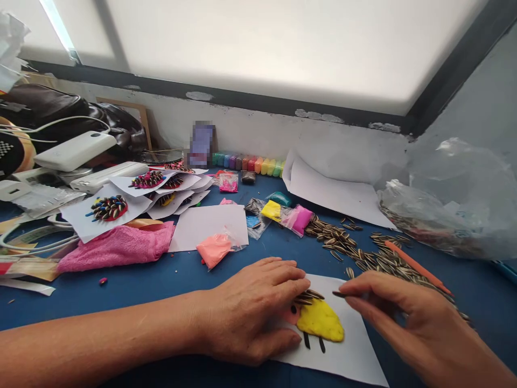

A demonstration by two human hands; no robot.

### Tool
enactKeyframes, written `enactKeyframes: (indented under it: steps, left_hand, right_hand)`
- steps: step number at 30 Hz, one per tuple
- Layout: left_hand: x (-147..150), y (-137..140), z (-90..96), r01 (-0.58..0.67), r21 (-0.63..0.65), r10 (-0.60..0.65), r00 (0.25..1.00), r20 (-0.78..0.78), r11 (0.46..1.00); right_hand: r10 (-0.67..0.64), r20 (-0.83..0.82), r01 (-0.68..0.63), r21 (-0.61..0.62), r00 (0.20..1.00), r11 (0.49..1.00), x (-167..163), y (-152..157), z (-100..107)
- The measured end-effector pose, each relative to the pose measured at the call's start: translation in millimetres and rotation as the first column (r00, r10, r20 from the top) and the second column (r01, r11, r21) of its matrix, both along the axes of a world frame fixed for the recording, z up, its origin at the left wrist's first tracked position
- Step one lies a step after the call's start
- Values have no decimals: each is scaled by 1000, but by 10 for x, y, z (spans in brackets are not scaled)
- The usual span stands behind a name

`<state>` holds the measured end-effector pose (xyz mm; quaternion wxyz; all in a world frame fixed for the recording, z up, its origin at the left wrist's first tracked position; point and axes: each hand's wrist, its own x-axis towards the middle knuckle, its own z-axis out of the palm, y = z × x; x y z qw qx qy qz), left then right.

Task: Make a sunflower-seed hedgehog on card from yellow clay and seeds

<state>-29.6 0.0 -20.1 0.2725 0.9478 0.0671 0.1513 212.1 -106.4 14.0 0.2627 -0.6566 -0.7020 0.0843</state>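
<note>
A white paper sheet (339,366) lies on the blue table before me, bearing a flattened yellow clay body (323,321). Striped sunflower seeds (310,296) stand along its upper left edge, and two dark strips like legs sit below it. To its left, a pinkish clay part with a black dot is mostly covered by my left hand (254,310). That hand rests flat across the paper, fingers stretched out, holding nothing I can see. Right of the yellow clay, my right hand (412,318) pinches a single sunflower seed (340,294) between thumb and forefinger, slightly above the sheet.
Loose sunflower seeds (335,237) spread behind my right hand, with an orange stick (418,265) among them. Clay packets, including an orange one (214,250), lie ahead. Finished seed-covered figures (109,208) and a pink cloth (121,248) are left. A plastic bag (456,205) stands right.
</note>
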Motion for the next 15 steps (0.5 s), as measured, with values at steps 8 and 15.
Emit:
enactKeyframes:
  steps: [8, 15]
  left_hand:
    - [-3, 12, -35, 9, -2, -9, 1000, 19, 1000]
    - [-4, 11, -31, 12, -12, -12, 1000, -6, 1000]
  right_hand:
    - [113, 2, -113, -31, 994, 993, -157, -41, -90]
    - [127, 16, -126, -9, 992, 992, -196, -44, -156]
